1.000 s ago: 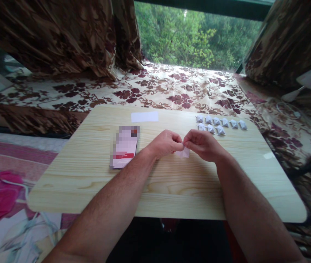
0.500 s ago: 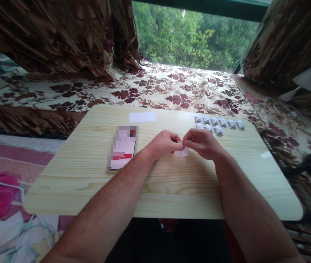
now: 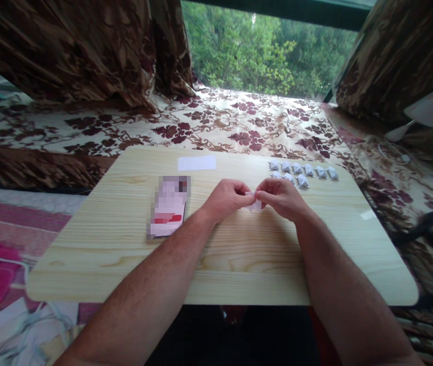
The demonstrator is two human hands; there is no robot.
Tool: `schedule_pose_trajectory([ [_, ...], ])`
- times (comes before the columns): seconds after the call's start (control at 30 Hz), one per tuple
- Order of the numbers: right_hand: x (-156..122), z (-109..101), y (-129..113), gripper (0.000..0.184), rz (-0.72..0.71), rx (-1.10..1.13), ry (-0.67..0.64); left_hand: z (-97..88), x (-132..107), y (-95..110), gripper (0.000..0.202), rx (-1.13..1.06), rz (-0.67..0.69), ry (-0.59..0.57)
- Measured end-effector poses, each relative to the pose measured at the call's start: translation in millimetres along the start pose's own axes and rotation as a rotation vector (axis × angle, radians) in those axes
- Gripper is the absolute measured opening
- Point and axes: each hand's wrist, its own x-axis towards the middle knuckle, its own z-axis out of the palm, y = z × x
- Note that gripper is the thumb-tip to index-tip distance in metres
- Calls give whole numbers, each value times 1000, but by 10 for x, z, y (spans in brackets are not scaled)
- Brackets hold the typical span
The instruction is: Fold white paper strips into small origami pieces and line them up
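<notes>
A small piece of white paper (image 3: 255, 205) is pinched between my two hands, above the middle of the wooden table. My left hand (image 3: 228, 197) grips its left side between thumb and fingers. From the right, my right hand (image 3: 280, 195) pinches the paper's upper edge, its fingertips close to the left thumb. Fingers cover part of the paper, so its folds are hard to make out. Beyond my right hand, several small folded white paper shapes (image 3: 302, 181) with pointed tops stand in two rows.
A phone (image 3: 170, 206) with a blurred screen lies left of my left forearm. A flat white paper strip (image 3: 196, 162) rests near the far edge of the table (image 3: 97, 244). Behind it is a ledge with flowered cloth (image 3: 250, 137). A small pale piece (image 3: 368, 215) lies near the right edge.
The paper is still in both hands, with less of it showing below the fingers. My fingers have shifted slightly on it, and the whole view has moved a little.
</notes>
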Motion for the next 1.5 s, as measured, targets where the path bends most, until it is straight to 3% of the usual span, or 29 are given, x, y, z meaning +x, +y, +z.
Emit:
schedule_pose_trajectory([
  [0.8,17,40,42,13,-41,-55,28,-3,12,-23,20,82,11,-1],
  [1.07,-2,32,-9,12,-39,-83,100,-20,-21,39,18,93,26,-86],
  [1.5,15,39,-7,13,-26,-16,101,-29,-6,55,11,74,3,-1],
])
